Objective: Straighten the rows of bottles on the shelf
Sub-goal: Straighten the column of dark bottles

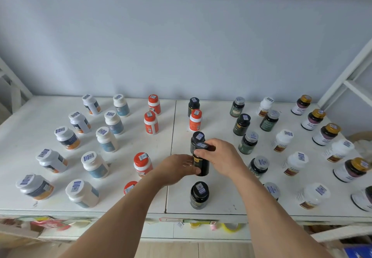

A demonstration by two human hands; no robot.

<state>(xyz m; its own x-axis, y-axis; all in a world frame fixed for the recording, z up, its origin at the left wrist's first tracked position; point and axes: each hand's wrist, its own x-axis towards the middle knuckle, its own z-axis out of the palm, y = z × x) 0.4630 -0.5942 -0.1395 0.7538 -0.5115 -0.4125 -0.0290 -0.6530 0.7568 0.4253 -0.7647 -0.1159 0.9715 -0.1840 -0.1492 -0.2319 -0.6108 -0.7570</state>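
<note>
A black bottle (201,162) with a black cap stands mid-shelf in the black row. My right hand (222,157) grips its cap from the right. From the left, my left hand (177,169) holds its body. Another black bottle (198,137) stands just behind it, one more (199,195) sits in front near the edge, and a fourth (193,105) is at the back. An orange-capped bottle (195,119) stands inside this black row. The white shelf (165,134) carries rows of bottles running front to back.
Left rows hold white bottles with orange labels (66,137), white ones with blue labels (106,138) and orange-capped ones (151,122). Right rows hold dark green (248,141), white (281,140) and gold-capped bottles (327,133). A white frame (346,80) rises at the right. Tape rolls lie below the edge.
</note>
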